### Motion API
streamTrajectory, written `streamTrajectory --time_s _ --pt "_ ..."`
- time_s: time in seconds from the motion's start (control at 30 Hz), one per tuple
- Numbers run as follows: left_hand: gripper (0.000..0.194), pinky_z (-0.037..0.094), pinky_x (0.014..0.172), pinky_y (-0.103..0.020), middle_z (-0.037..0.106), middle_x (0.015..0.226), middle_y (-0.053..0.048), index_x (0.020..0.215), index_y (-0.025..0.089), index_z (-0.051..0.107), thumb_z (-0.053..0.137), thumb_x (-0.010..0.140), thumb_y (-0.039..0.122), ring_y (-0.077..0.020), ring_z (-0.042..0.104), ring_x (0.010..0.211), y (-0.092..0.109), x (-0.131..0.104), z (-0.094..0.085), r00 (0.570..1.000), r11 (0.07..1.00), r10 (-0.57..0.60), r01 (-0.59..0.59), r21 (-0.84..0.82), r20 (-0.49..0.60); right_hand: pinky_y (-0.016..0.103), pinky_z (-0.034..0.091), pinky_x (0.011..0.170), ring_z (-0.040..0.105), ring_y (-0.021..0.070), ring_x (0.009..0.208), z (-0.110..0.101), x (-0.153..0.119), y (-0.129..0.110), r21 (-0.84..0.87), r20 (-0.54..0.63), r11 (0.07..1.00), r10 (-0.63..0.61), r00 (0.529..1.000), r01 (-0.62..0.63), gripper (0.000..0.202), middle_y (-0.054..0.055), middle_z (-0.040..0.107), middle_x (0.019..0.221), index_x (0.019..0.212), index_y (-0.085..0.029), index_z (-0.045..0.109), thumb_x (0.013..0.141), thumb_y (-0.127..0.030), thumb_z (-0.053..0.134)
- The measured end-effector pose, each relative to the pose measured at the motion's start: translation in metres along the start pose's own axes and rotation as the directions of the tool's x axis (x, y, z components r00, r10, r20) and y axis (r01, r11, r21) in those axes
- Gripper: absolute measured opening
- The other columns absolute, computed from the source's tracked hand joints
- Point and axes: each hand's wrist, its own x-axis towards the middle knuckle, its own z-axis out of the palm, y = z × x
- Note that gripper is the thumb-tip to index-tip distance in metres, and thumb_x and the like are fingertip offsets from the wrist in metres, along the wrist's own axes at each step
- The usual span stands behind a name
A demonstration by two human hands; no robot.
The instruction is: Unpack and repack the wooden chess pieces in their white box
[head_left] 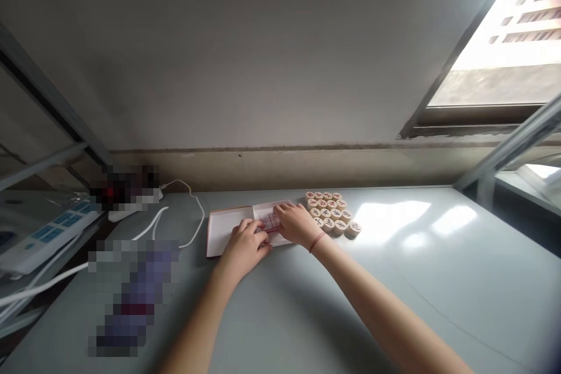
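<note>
An open shallow box with a white inside lies on the table, its left half (228,231) bare inside. In its right half is a folded chessboard sheet (269,219) with red lines. My left hand (246,245) is closed at the sheet's left edge, fingers bent, thumb near the box's front edge. From the right, my right hand (298,225) reaches over the sheet with its fingers curled on its upper right part. Both hands hide parts of the sheet and box. Just right of the box stand stacked round Chinese chess pieces (331,210) with red and black characters.
A white power strip (52,236) and white cables (199,228) lie at the left. A blurred-out purple item (140,295) is on the table (394,286) at front left. Behind is a wall (263,70); metal bars rise at both sides, and a window (508,52) is at right.
</note>
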Motion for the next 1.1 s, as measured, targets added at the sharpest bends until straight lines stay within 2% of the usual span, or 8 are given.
streamTrajectory --time_s 0.13,0.37,0.5,0.6,0.7,0.83,1.0,1.1 --pt "0.005 0.042 0.096 -0.044 0.06 0.115 -0.005 0.076 0.022 0.067 0.065 0.08 0.023 -0.0267 0.044 0.114 0.002 0.0 -0.002 1.0 1.0 -0.009 0.009 0.0 0.029 0.036 0.04 0.078 0.057 0.0293 0.102 0.01 0.011 -0.001 0.016 -0.008 0.999 0.046 0.999 -0.046 0.022 0.018 0.064 0.104 0.098 -0.012 0.059 0.078 -0.012 0.048" --pt "0.008 0.044 0.094 -0.042 0.063 0.107 -0.005 0.077 0.023 0.069 0.062 0.082 0.022 -0.0253 0.046 0.109 0.004 -0.001 -0.002 1.0 1.0 0.003 -0.003 -0.004 0.011 0.029 0.042 0.069 0.061 0.0204 0.083 0.0 0.007 0.005 0.124 -0.109 0.987 0.112 0.988 -0.098 0.026 0.01 0.065 0.097 0.096 -0.016 0.057 0.079 -0.008 0.04" --pt "0.01 0.042 0.095 -0.042 0.062 0.114 -0.005 0.076 0.022 0.069 0.061 0.083 0.022 -0.0259 0.045 0.113 0.002 -0.001 0.0 1.0 1.0 -0.009 0.009 -0.027 0.014 0.028 0.047 0.074 0.059 0.0169 0.083 -0.024 -0.024 0.021 0.535 -0.336 0.845 0.238 0.911 -0.023 0.023 0.006 0.061 0.098 0.096 -0.019 0.054 0.077 -0.013 0.042" --pt "0.011 0.042 0.096 -0.043 0.062 0.114 -0.004 0.075 0.022 0.067 0.06 0.084 0.022 -0.0261 0.044 0.114 0.002 -0.001 0.0 0.999 0.998 -0.025 0.026 -0.049 0.025 0.027 0.051 0.067 0.06 0.0167 0.084 -0.031 -0.07 0.036 0.69 -0.325 0.722 0.237 0.916 0.058 0.018 0.008 0.059 0.106 0.096 -0.022 0.054 0.082 -0.021 0.043" --pt "0.013 0.042 0.095 -0.043 0.063 0.111 -0.004 0.072 0.022 0.066 0.059 0.083 0.021 -0.0263 0.044 0.113 0.003 -0.001 0.0 0.999 0.998 -0.032 0.034 -0.055 0.036 0.028 0.052 0.064 0.061 0.0195 0.091 -0.013 -0.121 0.049 0.576 -0.362 0.818 0.24 0.901 0.014 0.017 0.011 0.053 0.121 0.094 -0.023 0.057 0.084 -0.023 0.043" --pt "0.014 0.043 0.094 -0.043 0.063 0.11 -0.003 0.072 0.022 0.065 0.057 0.084 0.021 -0.0258 0.044 0.112 0.003 -0.001 -0.002 0.998 0.998 -0.027 0.03 -0.058 0.051 0.028 0.047 0.049 0.057 0.0099 0.055 0.025 -0.164 0.063 0.339 -0.343 0.925 0.292 0.893 -0.172 0.024 0.013 0.048 0.13 0.094 -0.022 0.058 0.09 -0.025 0.035" --pt "0.011 0.043 0.095 -0.044 0.061 0.115 -0.002 0.077 0.025 0.066 0.058 0.083 0.023 -0.026 0.044 0.115 0.002 -0.001 -0.002 0.998 0.999 -0.027 0.03 -0.039 0.058 0.041 0.047 0.077 0.057 0.0291 0.102 0.038 -0.171 0.069 -0.054 -0.405 0.979 0.159 0.9 -0.198 0.028 0.012 0.062 0.116 0.099 -0.02 0.063 0.091 -0.027 0.038" --pt "0.012 0.044 0.094 -0.043 0.062 0.115 -0.003 0.078 0.024 0.067 0.057 0.084 0.021 -0.0258 0.045 0.114 0.0 0.0 0.0 0.999 1.0 -0.003 0.004 -0.012 0.046 0.044 0.04 0.085 0.052 0.031 0.109 0.035 -0.165 0.065 -0.143 -0.395 0.962 0.16 0.905 -0.232 0.024 0.01 0.066 0.106 0.097 -0.02 0.064 0.09 -0.028 0.043"
